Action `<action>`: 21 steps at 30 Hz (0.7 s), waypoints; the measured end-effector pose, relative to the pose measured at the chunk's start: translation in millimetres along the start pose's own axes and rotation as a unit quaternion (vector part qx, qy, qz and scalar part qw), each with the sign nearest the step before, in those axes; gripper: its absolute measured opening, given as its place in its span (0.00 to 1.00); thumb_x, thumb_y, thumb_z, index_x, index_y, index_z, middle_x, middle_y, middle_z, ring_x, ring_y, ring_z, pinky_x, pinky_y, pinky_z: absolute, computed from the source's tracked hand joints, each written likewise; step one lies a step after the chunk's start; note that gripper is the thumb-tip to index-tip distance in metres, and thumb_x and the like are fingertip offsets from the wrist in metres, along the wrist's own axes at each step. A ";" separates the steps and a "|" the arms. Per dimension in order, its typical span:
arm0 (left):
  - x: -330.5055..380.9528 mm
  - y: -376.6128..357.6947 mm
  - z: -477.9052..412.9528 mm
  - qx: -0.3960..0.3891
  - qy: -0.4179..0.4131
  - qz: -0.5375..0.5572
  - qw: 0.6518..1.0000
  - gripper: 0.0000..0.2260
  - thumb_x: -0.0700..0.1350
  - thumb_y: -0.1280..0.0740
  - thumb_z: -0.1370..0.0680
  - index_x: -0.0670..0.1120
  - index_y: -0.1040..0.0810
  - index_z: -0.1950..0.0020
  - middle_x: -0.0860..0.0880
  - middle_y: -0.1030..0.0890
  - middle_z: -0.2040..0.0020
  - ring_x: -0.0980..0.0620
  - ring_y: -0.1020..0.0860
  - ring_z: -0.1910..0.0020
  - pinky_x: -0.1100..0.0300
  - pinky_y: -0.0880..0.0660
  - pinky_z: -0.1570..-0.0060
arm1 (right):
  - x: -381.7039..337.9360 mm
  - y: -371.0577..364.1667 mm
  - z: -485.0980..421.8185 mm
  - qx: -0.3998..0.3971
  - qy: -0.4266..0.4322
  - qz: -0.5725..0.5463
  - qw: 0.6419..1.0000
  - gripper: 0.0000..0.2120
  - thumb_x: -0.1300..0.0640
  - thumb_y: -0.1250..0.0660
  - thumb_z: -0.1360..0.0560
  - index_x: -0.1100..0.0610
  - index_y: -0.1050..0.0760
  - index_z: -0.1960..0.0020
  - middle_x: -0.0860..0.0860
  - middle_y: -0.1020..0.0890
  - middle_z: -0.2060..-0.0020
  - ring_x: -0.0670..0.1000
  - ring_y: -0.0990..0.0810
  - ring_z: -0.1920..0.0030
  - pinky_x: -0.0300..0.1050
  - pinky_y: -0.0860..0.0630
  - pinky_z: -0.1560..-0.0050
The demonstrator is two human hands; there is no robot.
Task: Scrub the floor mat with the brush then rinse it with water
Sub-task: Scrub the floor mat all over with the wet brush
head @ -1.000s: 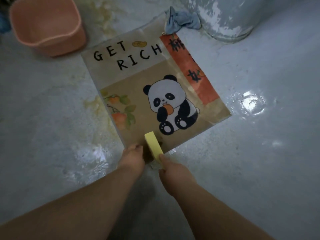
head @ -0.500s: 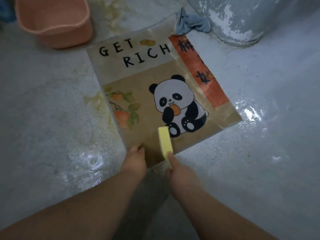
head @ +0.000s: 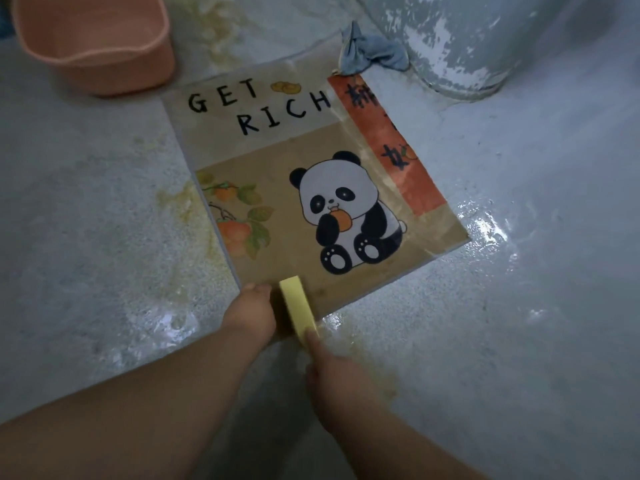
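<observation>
**Scrubbing the Near Corner of the Mat**

Gripping the yellow brush (head: pixel 298 306) by its near end in the right hand (head: pixel 332 372), thumb lying along the top and fingers curled round beneath. Setting the brush, long side down, on the near corner of the floor mat (head: pixel 277 150), just below the printed panda's feet. Steadying that same corner with the left hand (head: pixel 249 313), fingertips touching the mat right beside the brush. Not managing to tell whether those fingers are lying flat or hooking over the edge.

Working on a mat spread flat on the wet grey floor (head: pixel 519 306), with a pink basin (head: pixel 97 57) just past its far left corner. Noting a blue cloth (head: pixel 370 53) touching its far edge, next to a grey drum (head: pixel 467 46).

Judging the scrubbing to be under way and the rinse not yet begun, going by the yellowish froth lying on the floor along the mat's edges.

Doing this step well, most likely:
- pressing the bristles down evenly rather than tipping onto one edge;
- stroking away from the pinned corner, so as not to bunch the mat or skate it across the slick floor;
- overlapping each pass, working from this corner up toward the lettering;
- shifting the steadying hand along as the brush is travelling, always pinning close to the stroke;
- watching the near edge, that being the likeliest spot for lifting and folding.
</observation>
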State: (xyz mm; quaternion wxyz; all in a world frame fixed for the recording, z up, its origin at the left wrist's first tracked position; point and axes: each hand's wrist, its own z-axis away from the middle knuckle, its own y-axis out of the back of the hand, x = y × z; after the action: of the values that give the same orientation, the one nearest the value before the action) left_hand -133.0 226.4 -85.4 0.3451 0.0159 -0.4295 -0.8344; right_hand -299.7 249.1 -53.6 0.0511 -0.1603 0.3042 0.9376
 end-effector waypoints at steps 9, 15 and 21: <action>1.5 -1.4 -2.5 -0.022 0.019 -0.019 0.999 0.27 0.34 0.40 0.24 0.45 0.37 0.25 0.43 0.40 0.25 0.46 0.32 0.29 0.56 0.35 0.30 | 24.0 38.8 -18.5 0.043 -0.082 0.027 0.995 0.25 0.49 0.50 0.18 0.38 0.53 0.23 0.54 0.20 0.44 0.53 0.20 0.46 0.49 0.25 0.42; 7.7 2.6 -7.7 -0.021 0.032 -0.035 0.999 0.24 0.34 0.41 0.23 0.44 0.34 0.27 0.42 0.38 0.27 0.44 0.30 0.31 0.54 0.33 0.32 | 24.3 35.5 -13.0 0.000 0.003 0.074 0.997 0.24 0.49 0.49 0.18 0.36 0.51 0.25 0.55 0.20 0.46 0.55 0.20 0.46 0.51 0.24 0.44; 5.1 0.2 -8.2 -0.044 0.032 -0.039 0.998 0.28 0.34 0.40 0.23 0.45 0.40 0.24 0.42 0.44 0.23 0.45 0.35 0.27 0.56 0.37 0.29 | 31.7 55.8 -23.5 0.059 -0.100 0.014 0.993 0.26 0.50 0.49 0.18 0.38 0.51 0.23 0.55 0.20 0.45 0.53 0.21 0.49 0.51 0.24 0.43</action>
State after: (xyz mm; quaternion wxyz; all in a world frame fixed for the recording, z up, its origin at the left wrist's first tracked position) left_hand -134.1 217.6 -89.0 0.3265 0.0441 -0.3800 -0.8643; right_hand -334.1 190.0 -51.1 0.0780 -0.0582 0.3544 0.9300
